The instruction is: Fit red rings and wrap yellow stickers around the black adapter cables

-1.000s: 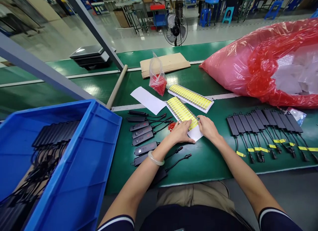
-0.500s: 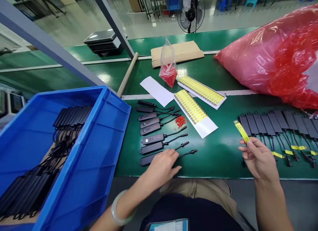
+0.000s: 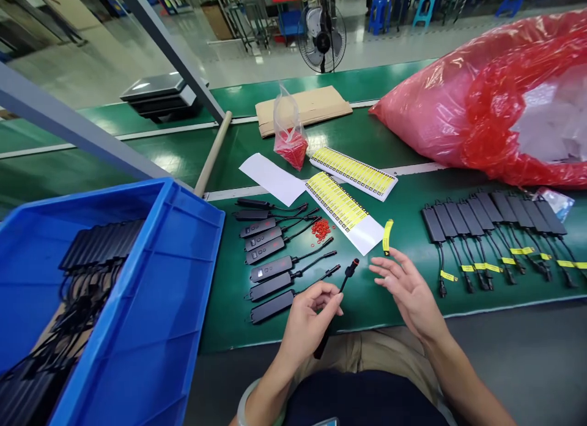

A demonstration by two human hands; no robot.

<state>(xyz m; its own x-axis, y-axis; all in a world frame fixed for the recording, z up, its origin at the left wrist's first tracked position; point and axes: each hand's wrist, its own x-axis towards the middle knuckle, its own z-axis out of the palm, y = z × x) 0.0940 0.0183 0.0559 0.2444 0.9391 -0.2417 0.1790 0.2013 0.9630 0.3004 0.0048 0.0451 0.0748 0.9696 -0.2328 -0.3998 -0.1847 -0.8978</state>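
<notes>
My left hand (image 3: 314, 313) is closed around the thin black cable of a black device, which hangs below the fingers near my lap. The cable's connector (image 3: 352, 267) points up to the right, with a reddish ring at its tip. A curved yellow label (image 3: 387, 235) stands up from the fingertips of my right hand (image 3: 408, 291), whose other fingers are loosely spread. Label and connector are apart. Left of my hands, several black devices (image 3: 271, 307) with short cables lie in a column. Small red rings (image 3: 322, 230) are piled beside their cable ends.
A blue bin (image 3: 195, 291) holding black devices stands at left. Label sheets (image 3: 334, 200), a blank white sheet (image 3: 271, 178) and a bag of red pieces (image 3: 291, 146) lie ahead. At right are a row of labelled devices (image 3: 468, 218) and a large red plastic bag (image 3: 440, 114).
My left hand has picked up a black device from the column's near end and lifted its cable. My right hand has brought the yellow label leftward, close to the connector. The view has shifted right.
</notes>
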